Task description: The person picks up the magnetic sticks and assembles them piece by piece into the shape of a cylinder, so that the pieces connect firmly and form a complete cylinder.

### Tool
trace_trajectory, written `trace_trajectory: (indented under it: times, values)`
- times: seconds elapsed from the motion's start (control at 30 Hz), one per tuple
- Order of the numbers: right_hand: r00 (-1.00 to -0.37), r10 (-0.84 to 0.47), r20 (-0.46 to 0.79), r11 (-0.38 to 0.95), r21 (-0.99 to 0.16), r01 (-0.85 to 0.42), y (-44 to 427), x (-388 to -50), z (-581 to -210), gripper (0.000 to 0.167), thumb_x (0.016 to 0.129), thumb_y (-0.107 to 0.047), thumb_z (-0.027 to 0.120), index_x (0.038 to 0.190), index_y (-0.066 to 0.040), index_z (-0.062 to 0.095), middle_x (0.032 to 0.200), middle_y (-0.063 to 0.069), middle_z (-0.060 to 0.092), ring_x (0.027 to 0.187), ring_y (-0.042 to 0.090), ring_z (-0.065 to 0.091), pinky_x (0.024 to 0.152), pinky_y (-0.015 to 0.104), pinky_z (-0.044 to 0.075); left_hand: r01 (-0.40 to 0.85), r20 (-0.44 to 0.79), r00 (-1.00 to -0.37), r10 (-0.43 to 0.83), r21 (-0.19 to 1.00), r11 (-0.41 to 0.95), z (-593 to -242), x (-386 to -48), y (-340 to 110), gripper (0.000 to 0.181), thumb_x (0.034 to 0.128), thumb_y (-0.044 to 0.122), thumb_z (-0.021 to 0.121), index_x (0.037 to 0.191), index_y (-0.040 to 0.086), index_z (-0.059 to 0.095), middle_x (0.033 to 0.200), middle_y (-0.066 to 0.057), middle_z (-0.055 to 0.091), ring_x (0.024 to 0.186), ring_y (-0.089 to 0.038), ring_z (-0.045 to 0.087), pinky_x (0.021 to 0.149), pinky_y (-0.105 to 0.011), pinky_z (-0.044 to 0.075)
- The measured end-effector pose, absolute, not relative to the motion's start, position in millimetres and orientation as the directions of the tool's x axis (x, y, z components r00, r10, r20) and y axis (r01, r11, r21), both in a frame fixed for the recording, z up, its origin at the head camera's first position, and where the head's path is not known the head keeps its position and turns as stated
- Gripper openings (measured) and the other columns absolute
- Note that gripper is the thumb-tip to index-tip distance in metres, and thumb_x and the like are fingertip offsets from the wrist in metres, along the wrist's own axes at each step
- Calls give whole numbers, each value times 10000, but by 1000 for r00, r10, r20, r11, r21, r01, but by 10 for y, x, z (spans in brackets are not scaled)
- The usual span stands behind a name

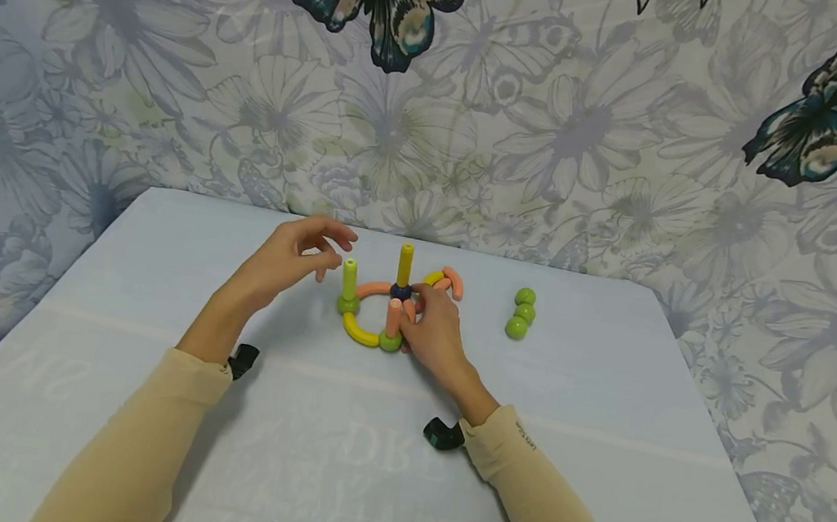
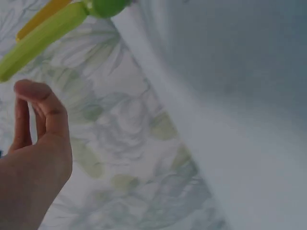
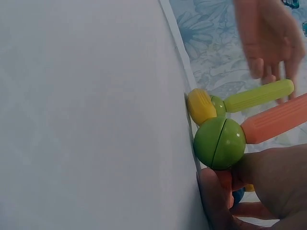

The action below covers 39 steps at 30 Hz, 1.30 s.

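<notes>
A toy frame of balls and rods stands on the table. Its near green ball (image 1: 390, 341) carries an upright orange rod (image 1: 393, 319). From that ball a yellow curved rod (image 1: 360, 332) runs to another green ball (image 1: 346, 304) bearing a light green rod (image 1: 349, 278). Farther back, a dark blue ball (image 1: 400, 292) holds an upright yellow rod (image 1: 406, 266). My right hand (image 1: 438, 332) pinches an orange curved rod (image 3: 224, 184) beside the near green ball. Close to the light green rod's top, my left hand (image 1: 289, 255) hovers with loosely bent fingers, holding nothing.
To the right, several joined green balls (image 1: 524, 312) lie in a short row. Orange and yellow curved pieces (image 1: 454, 283) extend behind my right hand. The white table (image 1: 315, 449) meets a flower-patterned wall (image 1: 583, 143) at the back.
</notes>
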State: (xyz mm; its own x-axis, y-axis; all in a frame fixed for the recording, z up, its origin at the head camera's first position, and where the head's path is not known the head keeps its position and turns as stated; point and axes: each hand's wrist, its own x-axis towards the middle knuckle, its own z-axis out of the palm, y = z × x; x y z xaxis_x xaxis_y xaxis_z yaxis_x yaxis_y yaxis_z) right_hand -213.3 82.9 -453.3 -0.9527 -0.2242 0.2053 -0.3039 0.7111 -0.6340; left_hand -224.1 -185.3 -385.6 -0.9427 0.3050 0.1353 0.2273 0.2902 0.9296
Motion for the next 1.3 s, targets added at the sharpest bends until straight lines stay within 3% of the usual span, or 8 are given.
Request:
trace_trajectory:
  times: [0.1, 0.23, 0.4, 0.53, 0.7, 1.0, 1.3]
  values:
    - [-950, -231, 210, 716, -625, -312, 822, -2137, -4536, 421, 977, -146, 700, 1366, 4, 645, 934, 94, 613, 901, 256, 578, 806, 395, 484, 151, 17, -918, 395, 938, 312, -4001, -2291, -1939, 414, 967, 35, 684, 1374, 81, 624, 1332, -130, 604, 1026, -295, 600, 757, -367, 535]
    - [-949, -236, 210, 714, -625, -316, 817, -2145, -4535, 433, 967, -142, 709, 1372, -4, 645, 944, 95, 622, 889, 255, 584, 812, 407, 491, 157, -57, -868, 494, 911, 382, -4134, -2311, -1894, 418, 917, 79, 798, 1316, 80, 675, 1275, -127, 654, 1015, -309, 605, 790, -373, 512]
    - [-950, -238, 205, 709, -632, -314, 822, -2151, -4530, 448, 963, -140, 717, 1384, -5, 638, 960, 100, 630, 910, 265, 592, 878, 446, 499, 180, -35, -892, 451, 887, 425, -4185, -2299, -1786, 278, 892, 83, 833, 1157, 48, 759, 1151, -129, 743, 943, -292, 614, 724, -344, 504]
    - [-952, -234, 195, 708, -637, -304, 830, -2143, -4525, 448, 963, -138, 717, 1386, -14, 637, 958, 93, 626, 869, 249, 592, 837, 417, 504, 201, -12, -916, 401, 850, 486, -4188, -2279, -1755, 203, 890, 73, 833, 1082, 46, 773, 1089, -110, 770, 887, -262, 636, 700, -324, 507]
    - [-953, -228, 198, 715, -630, -302, 836, -2141, -4526, 436, 962, -146, 720, 1373, -19, 648, 947, 88, 621, 832, 222, 573, 759, 366, 479, 254, 24, -916, 401, 809, 531, -4196, -2283, -1720, 191, 886, 68, 839, 1065, 56, 774, 1049, -89, 771, 859, -246, 642, 684, -329, 523]
    - [-951, -232, 203, 717, -625, -308, 842, -2161, -4554, 432, 967, -143, 732, 1378, -35, 655, 981, 107, 628, 761, 190, 560, 709, 329, 463, 236, -15, -921, 388, 773, 589, -4211, -2279, -1689, 196, 903, 136, 844, 1080, 80, 781, 1015, -63, 741, 855, -247, 609, 692, -337, 498]
    - [-932, -263, 249, 714, -599, -361, 902, -2179, -4481, 353, 968, -132, 724, 1286, 18, 691, 998, 143, 718, 827, 263, 613, 854, 438, 514, 238, -68, -892, 446, 769, 593, -4285, -2294, -1691, 270, 903, 156, 841, 1151, 86, 758, 1064, -63, 723, 905, -243, 617, 740, -345, 529]
